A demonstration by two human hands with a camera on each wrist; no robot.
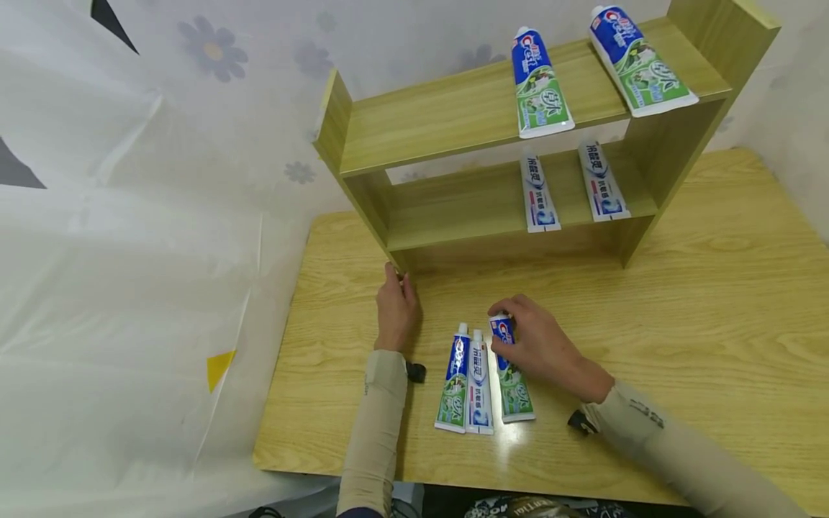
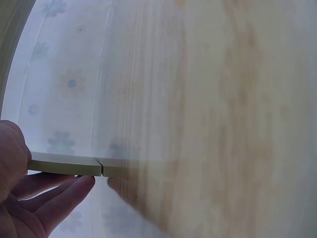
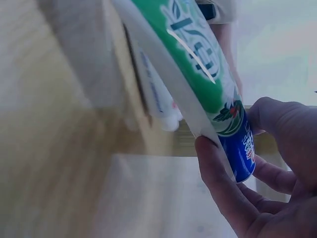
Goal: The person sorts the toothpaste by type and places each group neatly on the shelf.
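Observation:
My left hand [image 1: 396,316] grips the lower front edge of the wooden shelf's [image 1: 427,137] left side panel. In the left wrist view, the thumb and fingers lie on opposite faces of that panel [image 2: 64,167]. With my right hand [image 1: 540,342] I pinch a blue-and-green toothpaste tube [image 1: 514,396] near its cap end, thumb on one side and fingers on the other. The right wrist view shows this tube [image 3: 198,64] close up, printed side partly visible. Left of it on the table lie another blue-and-green toothpaste tube [image 1: 455,381] and a white toothpaste tube [image 1: 479,388], side by side.
Two blue-and-green tubes, one mid-shelf [image 1: 542,86] and one at the right [image 1: 644,65], lie on the upper board. Two white tubes [image 1: 540,191] [image 1: 604,183] lie on the lower board. A wall stands behind the wooden table [image 1: 732,309]; white sheeting [image 1: 129,345] hangs at the left.

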